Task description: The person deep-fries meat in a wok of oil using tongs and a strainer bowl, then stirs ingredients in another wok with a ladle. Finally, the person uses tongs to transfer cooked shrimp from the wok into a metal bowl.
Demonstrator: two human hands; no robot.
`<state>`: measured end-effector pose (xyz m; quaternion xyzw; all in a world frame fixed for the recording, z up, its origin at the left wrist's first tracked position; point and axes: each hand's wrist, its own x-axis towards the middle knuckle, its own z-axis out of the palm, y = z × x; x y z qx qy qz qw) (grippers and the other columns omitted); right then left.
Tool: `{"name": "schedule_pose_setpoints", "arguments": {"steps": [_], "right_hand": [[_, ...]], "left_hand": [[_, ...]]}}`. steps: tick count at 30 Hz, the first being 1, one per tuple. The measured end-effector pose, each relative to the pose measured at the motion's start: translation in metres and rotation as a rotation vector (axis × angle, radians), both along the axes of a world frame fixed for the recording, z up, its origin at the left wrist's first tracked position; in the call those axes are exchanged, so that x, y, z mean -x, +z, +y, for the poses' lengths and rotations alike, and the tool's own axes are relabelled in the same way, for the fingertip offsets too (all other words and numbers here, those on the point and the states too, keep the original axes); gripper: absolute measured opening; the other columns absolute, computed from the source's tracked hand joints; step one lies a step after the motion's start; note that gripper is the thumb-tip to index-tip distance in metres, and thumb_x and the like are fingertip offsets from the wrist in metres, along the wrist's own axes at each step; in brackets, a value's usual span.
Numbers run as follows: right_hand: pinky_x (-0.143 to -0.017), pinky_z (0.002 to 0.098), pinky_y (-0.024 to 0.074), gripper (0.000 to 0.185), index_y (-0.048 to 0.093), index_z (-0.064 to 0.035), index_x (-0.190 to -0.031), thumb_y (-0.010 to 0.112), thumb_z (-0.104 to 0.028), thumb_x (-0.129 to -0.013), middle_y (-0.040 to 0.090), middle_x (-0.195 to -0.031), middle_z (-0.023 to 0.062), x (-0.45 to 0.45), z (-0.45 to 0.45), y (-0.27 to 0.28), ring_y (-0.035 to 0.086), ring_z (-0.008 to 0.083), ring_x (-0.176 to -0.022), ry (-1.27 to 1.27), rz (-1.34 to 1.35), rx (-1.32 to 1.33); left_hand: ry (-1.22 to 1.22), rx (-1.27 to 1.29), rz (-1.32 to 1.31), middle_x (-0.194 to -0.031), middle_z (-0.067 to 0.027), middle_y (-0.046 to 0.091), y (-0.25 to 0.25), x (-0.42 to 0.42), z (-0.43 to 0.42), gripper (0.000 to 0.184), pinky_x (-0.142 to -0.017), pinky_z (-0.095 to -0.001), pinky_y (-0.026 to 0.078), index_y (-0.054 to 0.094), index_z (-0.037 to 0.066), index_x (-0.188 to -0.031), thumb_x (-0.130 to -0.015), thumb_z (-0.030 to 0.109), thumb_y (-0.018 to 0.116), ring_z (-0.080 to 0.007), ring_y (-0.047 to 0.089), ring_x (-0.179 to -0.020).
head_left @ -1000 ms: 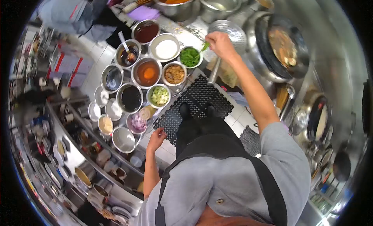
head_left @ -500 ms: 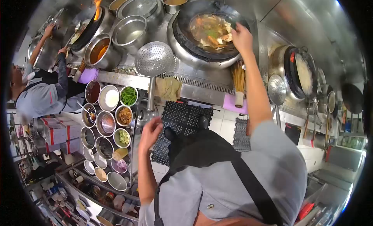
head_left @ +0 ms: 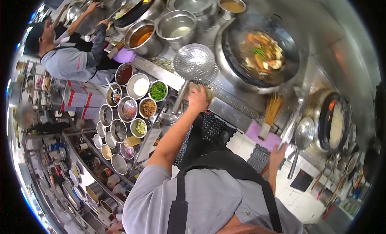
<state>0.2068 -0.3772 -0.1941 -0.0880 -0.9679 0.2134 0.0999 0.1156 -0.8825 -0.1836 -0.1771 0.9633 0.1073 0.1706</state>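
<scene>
My left hand (head_left: pixel 197 99) is closed on a folded tan-green cloth (head_left: pixel 208 94) at the stove's front edge, beside the handle of a large perforated strainer (head_left: pixel 194 61). My right hand (head_left: pixel 276 154), low on the right, is wrapped round the lower end of a long-handled metal utensil (head_left: pixel 292 120). It points up past the wok's right side, and I cannot make out its head clearly. Ahead, the black wok (head_left: pixel 287 45) holds a browned dish (head_left: pixel 263 53) with pale pieces and chopped greens in dark liquid. A bamboo brush (head_left: pixel 272 110) lies near a pink cloth (head_left: pixel 261 136).
Seasoning bowls (head_left: pixel 140 87) stand in rows at left. Behind them are pots, one with orange liquid (head_left: pixel 141 36) and one with clear liquid (head_left: pixel 177 26). At right, a second wok (head_left: pixel 337 121) has a skimmer (head_left: pixel 304 133) beside it. A co-worker (head_left: pixel 74 63) works at the far left burner.
My right hand has left the wok and now grips the long metal utensil. My left hand has moved forward onto the cloth. The view has turned, and the dish shows less liquid.
</scene>
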Motion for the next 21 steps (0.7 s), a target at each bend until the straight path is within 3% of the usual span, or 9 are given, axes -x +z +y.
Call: {"name": "schedule_pose_setpoints", "arguments": {"steps": [2,5,7,9,10,12,13,17,21], "right_hand": [[-0.078,0.0383,0.0551,0.049,0.046,0.0054,-0.140,0.056,-0.010,-0.094,0.062,-0.112,0.0203,0.024,-0.054,0.085,0.067,0.0300,-0.089,0.078,-0.031,0.222],[-0.045,0.0289,0.0452,0.048,0.046,0.0041,-0.141,0.054,-0.010,-0.096,0.059,-0.082,0.0081,0.082,-0.179,0.205,0.054,0.0126,-0.051,0.207,-0.379,0.804],[-0.032,0.0233,0.0269,0.045,0.047,0.0033,-0.139,0.054,-0.009,-0.096,0.050,-0.062,-0.0001,0.125,-0.264,0.237,0.036,0.0039,-0.035,0.460,-0.516,1.045],[-0.034,0.0237,0.0311,0.039,0.052,0.0044,-0.132,0.055,-0.007,-0.095,0.044,-0.055,-0.0034,0.171,-0.358,0.257,0.039,0.0058,-0.035,0.679,-0.696,1.086],[-0.034,0.0243,0.0330,0.023,0.058,0.0041,-0.114,0.055,-0.005,-0.094,0.046,-0.055,-0.0028,0.193,-0.400,0.258,0.041,0.0064,-0.036,0.771,-0.756,1.053],[-0.034,0.0265,0.0364,0.011,0.057,0.0026,-0.099,0.055,-0.007,-0.092,0.050,-0.055,-0.0001,0.230,-0.482,0.240,0.046,0.0087,-0.036,1.003,-0.765,0.888],[-0.035,0.0288,0.0389,0.011,0.057,0.0030,-0.096,0.055,-0.007,-0.092,0.051,-0.055,0.0017,0.239,-0.520,0.234,0.049,0.0110,-0.037,1.045,-0.747,0.796],[-0.038,0.0360,0.0457,0.013,0.054,0.0058,-0.091,0.052,-0.007,-0.090,0.051,-0.053,0.0059,0.261,-0.623,0.210,0.056,0.0181,-0.040,1.117,-0.713,0.484],[-0.039,0.0367,0.0479,0.014,0.052,0.0074,-0.088,0.051,-0.006,-0.090,0.051,-0.055,0.0076,0.264,-0.654,0.199,0.056,0.0186,-0.041,1.095,-0.779,0.443]], "left_hand": [[0.038,-0.118,0.040,-0.125,-0.0278,0.055,-0.009,0.001,-0.011,0.095,-0.086,-0.0489,0.054,0.028,0.001,-0.152,-0.077,0.035,0.075,-0.0424,0.066,-0.102],[0.035,-0.518,0.123,-0.134,-0.0277,0.052,0.020,-0.001,-0.034,0.091,-0.096,-0.0434,0.051,0.027,0.000,-0.152,-0.078,0.026,0.072,-0.0391,0.062,-0.112],[0.170,-1.069,0.223,-0.139,-0.0252,0.049,0.028,-0.007,-0.048,0.091,-0.102,-0.0383,0.046,0.024,0.001,-0.153,-0.078,0.021,0.070,-0.0341,0.057,-0.120],[0.352,-1.608,0.265,-0.145,-0.0193,0.045,0.056,-0.019,-0.062,0.093,-0.109,-0.0337,0.038,0.019,0.001,-0.156,-0.078,0.014,0.068,-0.0241,0.047,-0.130],[0.335,-1.722,0.250,-0.145,-0.0182,0.044,0.057,-0.027,-0.069,0.093,-0.110,-0.0352,0.038,0.018,0.003,-0.157,-0.080,0.015,0.069,-0.0246,0.046,-0.131],[0.290,-1.940,0.219,-0.145,-0.0160,0.043,0.058,-0.042,-0.088,0.094,-0.111,-0.0383,0.038,0.017,0.007,-0.158,-0.082,0.017,0.071,-0.0256,0.046,-0.132],[0.429,-1.955,0.182,-0.140,-0.0180,0.049,0.070,-0.050,-0.094,0.086,-0.104,-0.0388,0.046,0.025,0.005,-0.155,-0.085,0.021,0.073,-0.0252,0.056,-0.123],[0.430,-2.127,0.177,-0.125,-0.0210,0.061,0.072,-0.070,-0.126,0.067,-0.084,-0.0388,0.059,0.041,-0.002,-0.140,-0.087,0.024,0.073,-0.0282,0.071,-0.096],[0.524,-2.183,0.310,-0.128,-0.0217,0.060,0.077,-0.084,-0.149,0.068,-0.086,-0.0406,0.058,0.039,-0.003,-0.143,-0.088,0.024,0.070,-0.0332,0.069,-0.105]]}}
